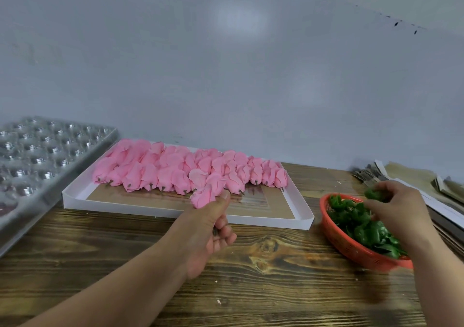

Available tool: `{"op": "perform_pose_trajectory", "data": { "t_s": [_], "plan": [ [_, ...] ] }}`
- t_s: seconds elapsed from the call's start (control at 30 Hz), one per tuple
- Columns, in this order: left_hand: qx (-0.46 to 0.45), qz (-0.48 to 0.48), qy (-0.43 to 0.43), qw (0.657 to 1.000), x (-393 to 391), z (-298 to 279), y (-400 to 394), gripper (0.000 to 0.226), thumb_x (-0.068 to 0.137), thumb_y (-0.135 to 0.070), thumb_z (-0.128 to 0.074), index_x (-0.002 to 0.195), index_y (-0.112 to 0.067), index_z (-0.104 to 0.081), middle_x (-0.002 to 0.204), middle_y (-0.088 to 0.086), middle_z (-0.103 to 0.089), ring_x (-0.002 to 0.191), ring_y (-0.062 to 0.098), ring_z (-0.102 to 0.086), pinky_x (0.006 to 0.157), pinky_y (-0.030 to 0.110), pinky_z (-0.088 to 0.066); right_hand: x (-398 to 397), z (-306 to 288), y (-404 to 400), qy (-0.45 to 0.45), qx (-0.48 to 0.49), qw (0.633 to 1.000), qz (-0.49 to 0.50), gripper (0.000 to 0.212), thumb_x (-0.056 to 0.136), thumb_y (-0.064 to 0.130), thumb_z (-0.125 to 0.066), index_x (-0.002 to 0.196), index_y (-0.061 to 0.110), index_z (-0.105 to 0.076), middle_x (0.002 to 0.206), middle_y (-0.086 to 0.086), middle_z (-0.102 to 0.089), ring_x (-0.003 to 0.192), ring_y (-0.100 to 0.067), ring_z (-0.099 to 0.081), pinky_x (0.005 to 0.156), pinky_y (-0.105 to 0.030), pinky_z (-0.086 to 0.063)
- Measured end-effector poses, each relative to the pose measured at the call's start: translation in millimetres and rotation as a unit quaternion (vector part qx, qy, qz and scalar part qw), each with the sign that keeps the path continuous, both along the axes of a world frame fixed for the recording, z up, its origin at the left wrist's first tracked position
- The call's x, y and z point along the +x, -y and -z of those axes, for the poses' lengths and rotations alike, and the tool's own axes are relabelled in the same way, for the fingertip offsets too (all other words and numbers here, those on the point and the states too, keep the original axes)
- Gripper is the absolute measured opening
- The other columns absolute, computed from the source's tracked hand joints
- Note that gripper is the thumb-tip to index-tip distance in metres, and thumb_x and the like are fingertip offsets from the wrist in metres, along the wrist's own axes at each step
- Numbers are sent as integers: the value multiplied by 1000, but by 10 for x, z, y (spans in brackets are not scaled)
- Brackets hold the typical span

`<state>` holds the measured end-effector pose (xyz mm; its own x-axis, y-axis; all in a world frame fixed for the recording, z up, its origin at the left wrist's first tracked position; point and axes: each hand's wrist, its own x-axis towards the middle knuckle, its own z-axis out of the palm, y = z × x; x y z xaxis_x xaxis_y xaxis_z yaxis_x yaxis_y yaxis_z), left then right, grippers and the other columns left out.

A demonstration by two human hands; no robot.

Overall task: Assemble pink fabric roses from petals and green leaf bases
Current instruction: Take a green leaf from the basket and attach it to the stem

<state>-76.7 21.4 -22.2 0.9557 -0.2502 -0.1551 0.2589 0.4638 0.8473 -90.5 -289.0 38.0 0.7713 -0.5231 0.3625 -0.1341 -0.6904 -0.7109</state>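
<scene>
Head cam: left hand (213, 223) grips a rose (203, 196) by its stem at the tray's (305, 222) front edge, right hand (394, 206) pinches a leaf (374, 194) over the basket (351, 247), probably to join them.

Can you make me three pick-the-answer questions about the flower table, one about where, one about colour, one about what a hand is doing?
1. Where is the basket?
A. right of the tray
B. inside the tray
C. left of the tray

2. What colour are the roses?
A. white
B. yellow
C. pink

3. What is the left hand doing?
A. lying flat
B. holding a rose
C. pointing up

Answers:
1 A, the basket sits past the tray's right end.
2 C, every rose is pink.
3 B, its fingers curl round a stem.
</scene>
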Motion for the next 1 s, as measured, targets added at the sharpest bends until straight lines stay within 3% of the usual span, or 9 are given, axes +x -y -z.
{"op": "perform_pose_trajectory", "data": {
  "t_s": [0.07, 0.13, 0.27, 0.4, 0.53, 0.67, 0.77, 0.87, 1.0],
  "plan": [
    [-1, 3, -3, 1000, -16, -7, 12, 30, 70, -39, -70, 77, -17, -51, 53, -2, -42, 45, 8, -46, 53, 26, -53, 9, -29, -187, 42, 0, 999, -33, 15, 79, 0, -68, 93, 5, -64, 73, -8, -61, 50, -18, -61, 43, -21, -39],
    [0, 9, -3, 1000, -39, -17, 26, 29, 72, -38, -69, 76, -16, -51, 53, -2, -42, 45, 8, -47, 54, 26, -54, 11, -49, -460, 78, 79, 987, -118, 13, 78, -5, -66, 81, 8, -65, 70, -6, -62, 44, -11, -58, 41, -16, -44],
    [6, 4, -2, 1000, -61, -45, 34, 28, 79, -35, -68, 73, -12, -53, 52, -2, -46, 46, 8, -50, 55, 27, -56, 71, -1, -958, 68, 344, 883, -312, 15, 73, -10, -61, 69, 5, -59, 67, -2, -63, 54, -15, -58, 54, -22, -53],
    [8, -12, -1, 1000, -50, -70, 22, 26, 83, -32, -66, 89, -7, -62, 52, -3, -45, 48, 8, -49, 56, 27, -54, 141, 119, -1334, 40, 429, 822, -372, 9, 69, 9, -62, 63, 5, -58, 64, -5, -59, 53, -16, -52, 55, -28, -54],
    [-4, -21, 16, 1000, -33, -79, 6, 41, 65, -40, -69, 95, -12, -70, 52, -6, -43, 47, 6, -50, 55, 23, -54, 100, 248, -1532, 34, 269, 874, -403, 23, 79, -8, -62, 63, 9, -59, 68, -7, -58, 65, -23, -51, 65, -32, -47],
    [-9, -53, 18, 998, 5, -84, -15, 49, 63, -44, -68, 97, -9, -69, 53, -6, -45, 49, 6, -52, 57, 23, -53, 8, 256, -1564, 48, 113, 900, -419, 19, 77, -4, -69, 85, 11, -59, 85, -24, -58, 74, -34, -52, 71, -45, -46],
    [-8, -74, 36, 997, 10, -91, -32, 41, 66, -50, -64, 81, -13, -68, 57, -4, -51, 58, 8, -58, 64, 26, -56, -22, 270, -1582, 27, 110, 894, -434, 48, 78, -4, -69, 113, 25, -53, 100, -14, -60, 84, -21, -60, 78, -33, -51],
    [45, -76, 90, 992, -3, -81, -46, 43, 66, -63, -54, 67, -23, -70, 74, -3, -67, 84, 10, -68, 92, 35, -52, -44, 300, -1623, 13, 98, 897, -431, 64, 77, -2, -71, 118, 40, -46, 102, -3, -61, 89, -17, -61, 81, -28, -52],
    [36, -20, 121, 992, -16, -86, -31, 64, 70, -69, -41, 102, -20, -66, 99, -4, -74, 95, 6, -69, 103, 43, -41, -72, 345, -1709, 15, 44, 903, -427, 66, 71, -2, -75, 108, 44, -46, 95, 17, -61, 84, -1, -58, 75, -18, -48]
  ]
}}
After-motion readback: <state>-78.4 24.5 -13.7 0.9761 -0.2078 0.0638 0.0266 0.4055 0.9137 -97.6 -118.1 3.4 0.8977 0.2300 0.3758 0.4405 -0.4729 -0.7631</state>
